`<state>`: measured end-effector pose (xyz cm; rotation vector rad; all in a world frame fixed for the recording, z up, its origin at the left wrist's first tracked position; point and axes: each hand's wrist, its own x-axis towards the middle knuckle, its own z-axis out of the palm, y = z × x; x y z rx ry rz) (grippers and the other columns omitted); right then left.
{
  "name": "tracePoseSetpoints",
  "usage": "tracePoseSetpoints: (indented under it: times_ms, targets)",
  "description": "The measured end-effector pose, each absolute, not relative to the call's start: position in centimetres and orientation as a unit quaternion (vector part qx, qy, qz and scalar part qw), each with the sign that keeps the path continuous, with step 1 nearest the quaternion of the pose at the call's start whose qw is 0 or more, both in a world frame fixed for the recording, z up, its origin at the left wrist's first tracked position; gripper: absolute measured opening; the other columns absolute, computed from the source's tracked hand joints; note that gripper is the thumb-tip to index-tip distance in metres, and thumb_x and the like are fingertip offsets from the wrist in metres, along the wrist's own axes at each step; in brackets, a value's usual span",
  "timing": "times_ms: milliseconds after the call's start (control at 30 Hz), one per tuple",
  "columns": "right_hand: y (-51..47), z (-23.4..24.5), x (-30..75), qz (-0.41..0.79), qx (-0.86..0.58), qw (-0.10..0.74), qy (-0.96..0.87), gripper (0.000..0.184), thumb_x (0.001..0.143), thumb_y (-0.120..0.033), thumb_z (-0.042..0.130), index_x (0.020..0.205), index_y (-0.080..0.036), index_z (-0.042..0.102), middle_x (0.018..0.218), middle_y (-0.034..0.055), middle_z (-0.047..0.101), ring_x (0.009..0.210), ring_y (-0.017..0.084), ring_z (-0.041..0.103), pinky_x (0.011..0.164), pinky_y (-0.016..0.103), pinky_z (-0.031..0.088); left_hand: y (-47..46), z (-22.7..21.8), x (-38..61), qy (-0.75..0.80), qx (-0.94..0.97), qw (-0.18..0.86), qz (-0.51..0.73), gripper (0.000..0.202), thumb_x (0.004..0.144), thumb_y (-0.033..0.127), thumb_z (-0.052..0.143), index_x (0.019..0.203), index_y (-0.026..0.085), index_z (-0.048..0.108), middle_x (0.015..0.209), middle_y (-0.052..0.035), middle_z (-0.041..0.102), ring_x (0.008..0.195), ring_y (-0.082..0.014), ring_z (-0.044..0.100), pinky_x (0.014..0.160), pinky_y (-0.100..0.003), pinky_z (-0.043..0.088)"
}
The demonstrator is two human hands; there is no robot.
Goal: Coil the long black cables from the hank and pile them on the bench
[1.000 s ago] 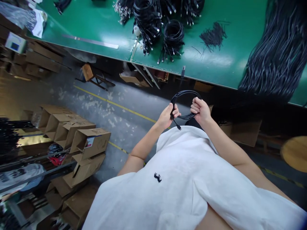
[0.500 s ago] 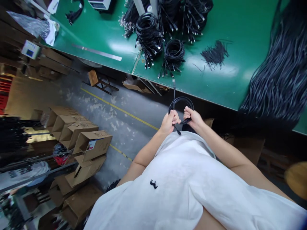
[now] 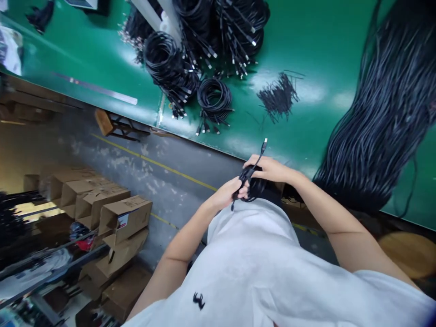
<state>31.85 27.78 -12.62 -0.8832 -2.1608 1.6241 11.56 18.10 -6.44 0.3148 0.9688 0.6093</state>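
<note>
A coiled black cable is held in front of my waist, just off the near edge of the green table. My left hand is closed around the coil's left side, and a dark cable end pokes out below its fingers. On the other side my right hand grips the bundle between thumb and fingers. One cable end with a bright metal plug sticks up past the right hand. Part of the coil is hidden behind the fingers.
Coiled cables lie near the table edge, with larger cable bundles behind. A heap of short black pieces, a metal ruler and a mass of long black cables share the tabletop. Cardboard boxes stand on the floor at left.
The open ring of cable is now gathered into a tighter bundle between my hands. My right hand has moved over its upper part, and the plug end tilts right. The view has shifted right.
</note>
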Motion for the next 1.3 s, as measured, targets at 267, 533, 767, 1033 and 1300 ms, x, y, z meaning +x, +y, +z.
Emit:
tracePoseSetpoints:
  times_ms: [267,533,767,1033,1300]
  targets:
    - [45.7,-23.0,41.8,0.291,-0.747,0.173,-0.572,0.018,0.092,-0.027,0.05,0.089,-0.014,0.06,0.09,0.0079,0.063,0.088,0.017,0.057,0.091,0.038,0.044,20.4,-7.2,12.0,0.625,0.164,0.691,0.323,0.039,0.081,0.048,0.071,0.079,0.017,0.046,0.06,0.0088,0.036,0.051,-0.0043,0.032,0.054,-0.021,0.035]
    - [50.0,-27.0,40.0,0.25,-0.778,0.105,-0.567,0.008,0.084,-0.012,0.054,0.083,-0.012,0.062,0.088,0.0109,0.062,0.089,0.022,0.057,0.089,0.042,0.044,21.4,-6.4,12.5,0.657,0.14,0.663,0.33,0.045,0.08,0.059,0.068,0.085,0.018,0.049,0.052,0.0117,0.034,0.042,-0.004,0.028,0.048,-0.02,0.033]
    - [49.9,-25.8,40.1,0.289,-0.77,0.077,-0.563,0.012,0.084,-0.018,0.056,0.088,-0.009,0.062,0.097,0.0192,0.065,0.087,0.018,0.053,0.085,0.038,0.039,22.8,-7.0,13.1,0.619,0.131,0.69,0.352,0.038,0.086,0.052,0.061,0.092,0.015,0.055,0.059,0.0074,0.041,0.047,-0.0056,0.034,0.051,-0.022,0.035]
    - [45.1,-20.7,41.3,0.342,-0.754,0.198,-0.525,0.011,0.084,-0.012,0.047,0.086,-0.015,0.057,0.096,0.0189,0.066,0.081,0.017,0.057,0.082,0.037,0.042,23.0,-6.0,12.2,0.536,0.155,0.742,0.372,0.041,0.076,0.039,0.073,0.104,0.011,0.063,0.07,0.0012,0.051,0.063,-0.0096,0.045,0.063,-0.025,0.037]
    - [21.8,-13.3,36.9,0.717,-0.502,0.183,-0.448,0.023,0.073,-0.041,0.071,0.093,-0.029,0.07,0.073,0.0037,0.068,0.054,0.02,0.057,0.053,0.04,0.05,22.5,-5.9,12.1,0.447,0.255,0.78,0.355,0.017,0.084,0.026,0.06,0.097,0.014,0.06,0.066,0.0034,0.048,0.06,-0.009,0.042,0.063,-0.024,0.037]
